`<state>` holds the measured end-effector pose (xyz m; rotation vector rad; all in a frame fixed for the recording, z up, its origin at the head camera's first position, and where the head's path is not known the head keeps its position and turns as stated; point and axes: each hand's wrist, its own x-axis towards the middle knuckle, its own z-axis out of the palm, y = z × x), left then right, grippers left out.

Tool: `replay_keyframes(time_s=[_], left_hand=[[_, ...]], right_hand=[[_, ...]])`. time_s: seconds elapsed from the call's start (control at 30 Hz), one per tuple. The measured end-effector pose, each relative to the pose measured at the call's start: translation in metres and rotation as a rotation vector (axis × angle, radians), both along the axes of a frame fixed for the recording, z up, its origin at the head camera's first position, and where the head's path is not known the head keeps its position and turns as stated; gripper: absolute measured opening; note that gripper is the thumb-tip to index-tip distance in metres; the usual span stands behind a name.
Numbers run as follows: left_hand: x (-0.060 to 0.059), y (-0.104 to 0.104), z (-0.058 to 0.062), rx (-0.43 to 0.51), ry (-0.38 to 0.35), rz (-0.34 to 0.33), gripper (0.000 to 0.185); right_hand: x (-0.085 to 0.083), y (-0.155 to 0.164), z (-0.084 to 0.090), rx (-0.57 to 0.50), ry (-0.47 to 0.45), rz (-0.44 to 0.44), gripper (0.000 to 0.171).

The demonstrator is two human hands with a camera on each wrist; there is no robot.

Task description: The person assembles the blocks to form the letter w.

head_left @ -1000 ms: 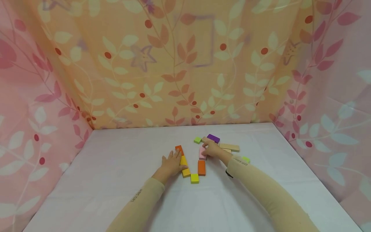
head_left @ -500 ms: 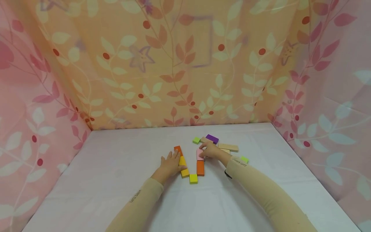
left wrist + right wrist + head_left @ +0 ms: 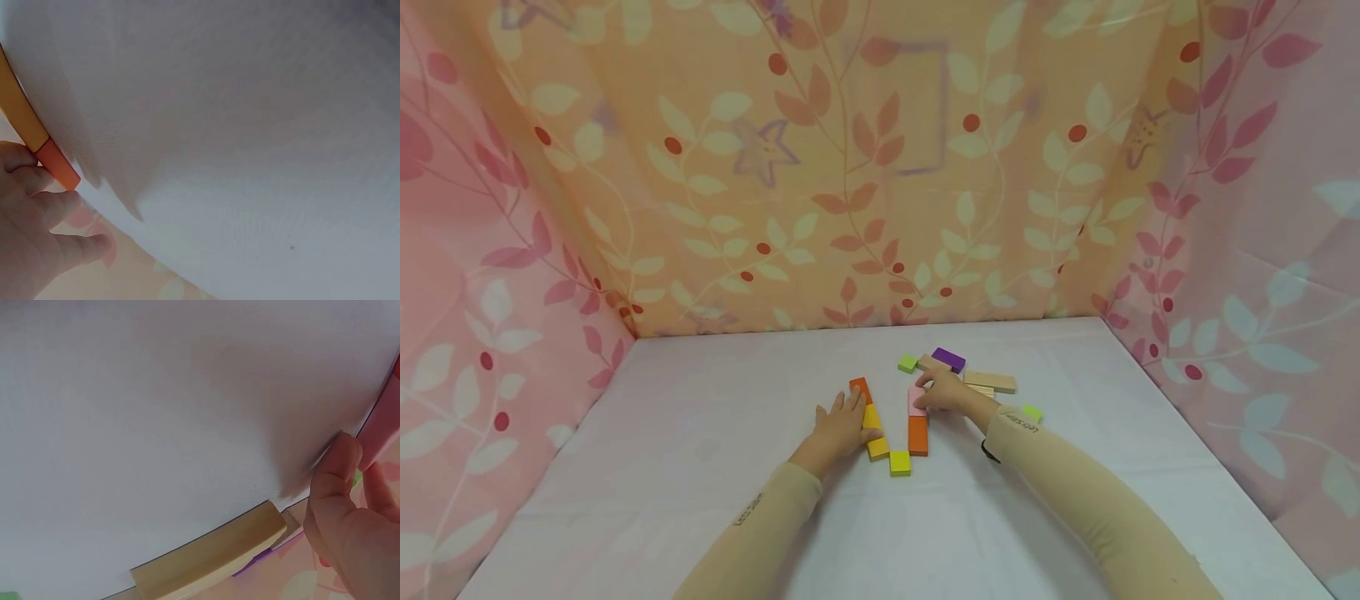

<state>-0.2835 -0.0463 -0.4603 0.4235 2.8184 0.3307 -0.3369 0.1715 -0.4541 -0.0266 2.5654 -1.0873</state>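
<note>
right hand (image 3: 946, 390) grip pinches a flat pink block (image 3: 917, 398); left hand (image 3: 841, 425) lies flat on smooth yellow blocks (image 3: 876, 431).

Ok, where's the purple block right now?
In the head view the purple block lies at the far end of the cluster, just beyond the right hand, between the small green block and the long plain wooden block.

- A small staged booth, not a lived-in room.
- Leaf-and-berry patterned cloth (image 3: 850, 167) hangs as 3 walls: orange at the back, pink at both sides.
- A bench (image 3: 700, 467) under plain white cloth fills the floor of the booth.
- Coloured wooden toy blocks (image 3: 917, 417) lie on it.
</note>
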Motion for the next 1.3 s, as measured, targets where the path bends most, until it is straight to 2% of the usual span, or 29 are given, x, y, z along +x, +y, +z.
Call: replay_keyframes(time_s=[0.1, 0.27, 0.33, 0.5, 0.6, 0.73, 0.97, 1.1, 1.2, 1.3], left_hand=[[0.000, -0.001, 0.000, -0.001, 0.005, -0.005, 0.082], [0.000, -0.001, 0.001, 0.004, 0.011, -0.010, 0.081], [0.000, -0.001, 0.000, -0.002, 0.007, -0.009, 0.081], [-0.001, -0.002, 0.000, -0.011, 0.001, -0.002, 0.081], [-0.001, -0.002, -0.001, -0.009, 0.004, -0.002, 0.081], [-0.002, -0.001, -0.001, -0.008, 0.007, -0.003, 0.081], [0.001, 0.001, -0.001, -0.020, 0.019, -0.009, 0.082], [0.001, 0.001, -0.001, -0.024, 0.029, -0.012, 0.081], [0.001, 0.001, -0.001, -0.026, 0.032, -0.010, 0.081], [0.002, 0.000, 0.000, -0.029, 0.030, -0.009, 0.081]], right_hand=[[0.000, 0.000, 0.002, -0.008, 0.009, 0.008, 0.044], [-0.007, 0.002, 0.006, -0.023, 0.090, 0.014, 0.041], [-0.014, 0.002, 0.006, -0.030, 0.101, -0.009, 0.039], [-0.031, 0.000, 0.002, -0.075, 0.048, -0.106, 0.041], [-0.039, -0.001, -0.001, -0.076, 0.085, -0.116, 0.044], [-0.047, -0.005, -0.004, -0.035, 0.146, -0.069, 0.048], [-0.052, -0.010, -0.005, 0.071, 0.176, -0.039, 0.043], [-0.051, -0.004, -0.003, 0.036, 0.178, -0.040, 0.041], [-0.049, 0.007, 0.000, 0.005, 0.199, -0.006, 0.040], [-0.044, 0.021, 0.005, 0.022, 0.230, 0.058, 0.040]])
